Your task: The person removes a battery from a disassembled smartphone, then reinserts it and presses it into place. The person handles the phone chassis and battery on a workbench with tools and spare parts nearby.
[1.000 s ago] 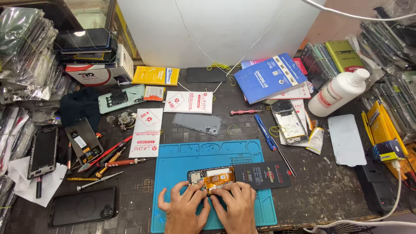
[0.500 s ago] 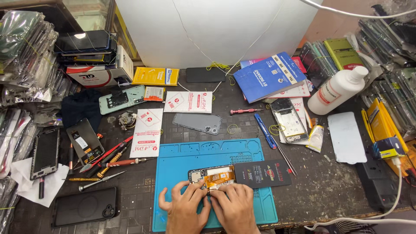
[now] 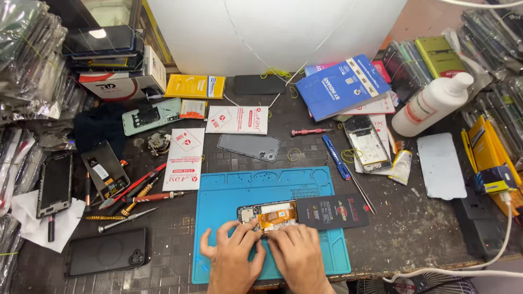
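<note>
Near edge of the desk: our left hand [image 3: 233,260] and right hand [image 3: 297,256] side by side, fingertips pressing one opened phone [image 3: 268,214] on one blue mat [image 3: 261,185]; neither closed around it. One black packet [image 3: 333,211] touches it. Further back: two white sleeves [image 3: 184,158], one white bottle [image 3: 430,104] at right.

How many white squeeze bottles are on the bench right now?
1. The white bottle lies tilted at the far right of the bench, beside the blue booklet. Others may be hidden among the stacked packages.
</note>
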